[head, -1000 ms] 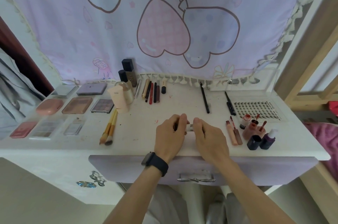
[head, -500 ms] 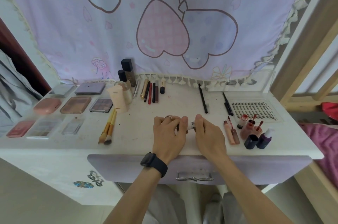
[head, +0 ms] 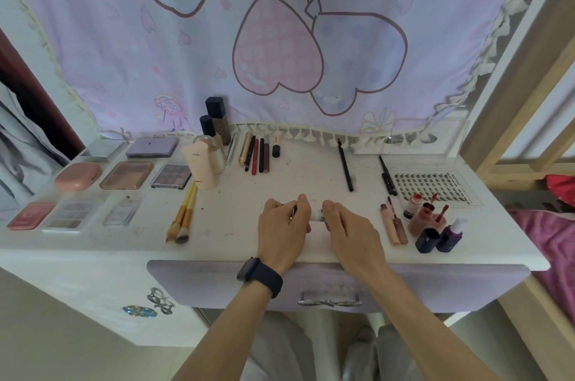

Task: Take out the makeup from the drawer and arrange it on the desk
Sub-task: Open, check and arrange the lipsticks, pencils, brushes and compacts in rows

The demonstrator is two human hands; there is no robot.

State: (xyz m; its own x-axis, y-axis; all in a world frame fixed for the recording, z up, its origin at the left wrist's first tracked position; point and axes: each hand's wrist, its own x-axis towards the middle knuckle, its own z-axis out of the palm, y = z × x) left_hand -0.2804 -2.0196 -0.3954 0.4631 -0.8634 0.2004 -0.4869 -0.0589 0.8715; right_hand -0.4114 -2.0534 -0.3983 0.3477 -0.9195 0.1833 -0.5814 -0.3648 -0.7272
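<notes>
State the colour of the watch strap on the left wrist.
Black watch strap, clearest in the head view.

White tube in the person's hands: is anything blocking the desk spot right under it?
Nothing visible does. The left hand and right hand pinch the white tube over a bare stretch of the desk. The makeup brushes lie off to the left and the lip gloss tubes to the right, both apart from the hands.

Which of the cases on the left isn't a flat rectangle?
The salmon-pink compact, leftmost in the middle row: it is domed with rounded corners, while the rest are flat rectangles.
</notes>
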